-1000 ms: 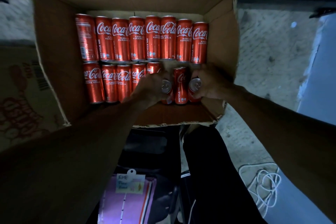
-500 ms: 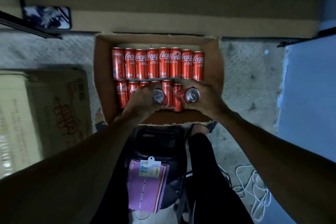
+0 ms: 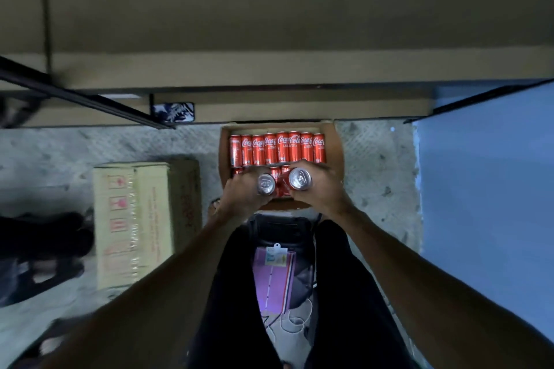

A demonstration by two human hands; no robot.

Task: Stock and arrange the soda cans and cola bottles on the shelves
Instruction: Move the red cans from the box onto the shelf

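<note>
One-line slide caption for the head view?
Left hand holds a can, right hand a second can, over the open box of cans.

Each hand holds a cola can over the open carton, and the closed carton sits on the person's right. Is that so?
No: the closed carton lies on the person's left, as the head view shows. The rest holds: the left hand grips one cola can, the right hand a second cola can, over the open carton.
</note>
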